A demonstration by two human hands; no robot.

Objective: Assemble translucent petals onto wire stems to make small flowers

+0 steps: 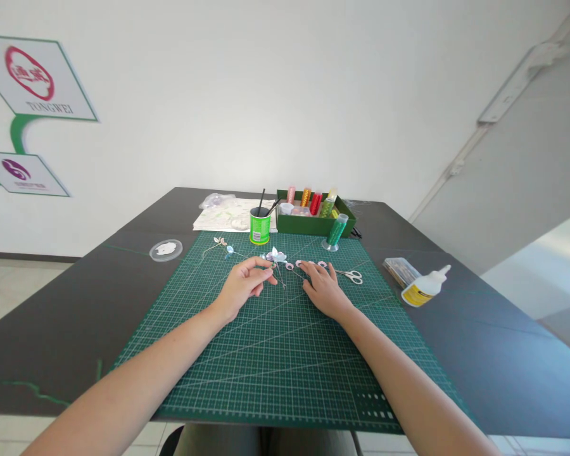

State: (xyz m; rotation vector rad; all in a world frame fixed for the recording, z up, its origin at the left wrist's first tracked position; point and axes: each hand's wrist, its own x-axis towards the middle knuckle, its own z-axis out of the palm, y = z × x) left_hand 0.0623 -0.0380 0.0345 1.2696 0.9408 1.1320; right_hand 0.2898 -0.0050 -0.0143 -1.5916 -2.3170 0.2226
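Note:
My left hand [245, 286] is closed in a pinch on the thin stem of a pale blue and white flower [276, 255]. The petals stand just above its fingertips, and fine wire or thread ends [281, 277] hang below them. My right hand [325, 291] rests on the green cutting mat [266, 354] with its fingers stretched out. Its fingertips are at a small pinkish petal-like piece [299, 263]; whether they touch it is unclear. Another such piece [289, 266] lies between the hands. Scissors [354, 276] with white handles lie right of my right hand.
Behind my hands stand a green can [259, 227] with dark sticks, a green box [313, 224] of thread spools and a green spool [336, 232]. Small flower sprigs [229, 251] and a round lid [166, 250] are left. A glue bottle [424, 289] and a flat case [401, 272] are right.

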